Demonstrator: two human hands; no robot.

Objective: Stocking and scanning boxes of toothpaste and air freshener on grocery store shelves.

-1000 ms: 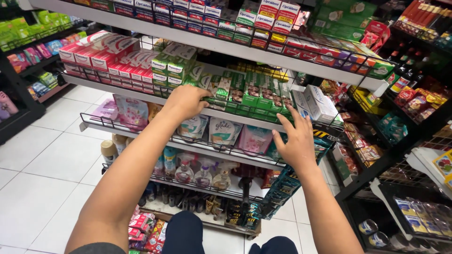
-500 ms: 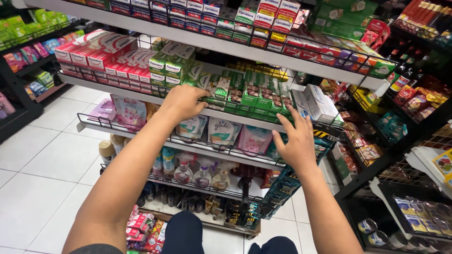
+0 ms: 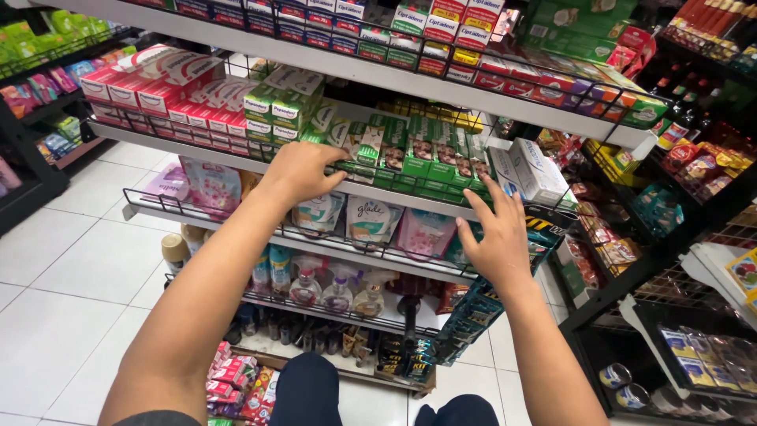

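Left hand [image 3: 303, 170] laid palm-down on the front of the row of green-and-white cardboard toothpaste boxes [image 3: 410, 154], fingers curled over their front edge; cannot tell whether gripping 1 box or only pressing on it. Right hand [image 3: 497, 237] spread wide, all 5 fingers fanned, fingertips at the wire rail of the white metal middle shelf [image 3: 197, 154], holding nothing, just below the stack of white cardboard boxes [image 3: 536, 170].

Compared with 1 second ago: almost no shift. Left hand in the same spot on the green boxes, right hand in the same open pose at the rail; only a slight drift of the view. Judged from that: contact on the box row kept, nothing lifted off the shelf.

Nearby: red-and-white cardboard boxes [image 3: 158, 91] stacked further left on the same shelf; pastel plastic refill pouches [image 3: 371, 221] standing on the tier beneath the hands; clear spray bottles [image 3: 339, 292] lower down; white tiled floor [image 3: 63, 276] at left.
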